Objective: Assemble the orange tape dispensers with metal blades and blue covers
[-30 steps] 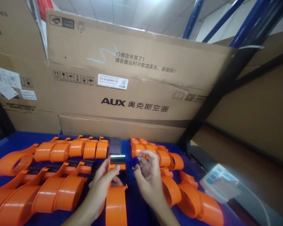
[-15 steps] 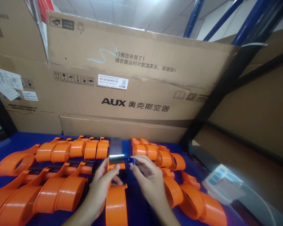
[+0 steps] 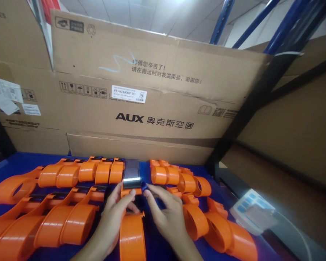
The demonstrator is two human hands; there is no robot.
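Observation:
My left hand [image 3: 115, 210] grips an orange tape dispenser [image 3: 132, 233] around its neck, thumb on top. The dispenser's round hub points towards me. At its far end is a black piece with a toothed metal blade [image 3: 132, 179]. Between the thumb and fingertips of my right hand [image 3: 167, 208] is a small dark blue plastic part [image 3: 143, 186]. That part sits at the right end of the black piece; I cannot tell whether it is fitted on. Part of the dispenser's neck is hidden by my left fingers.
Rows of orange dispensers with dark pieces [image 3: 80, 223] lie to the left, and more orange dispensers [image 3: 195, 219] to the right, on a blue surface [image 3: 97, 252]. A large cardboard box [image 3: 152, 90] stands behind. A white device with blue keys [image 3: 252, 210] is at right.
My right hand has moved slightly left, bringing the blue part from just beside the black piece up against its right end. My left hand keeps its hold on the tape dispenser.

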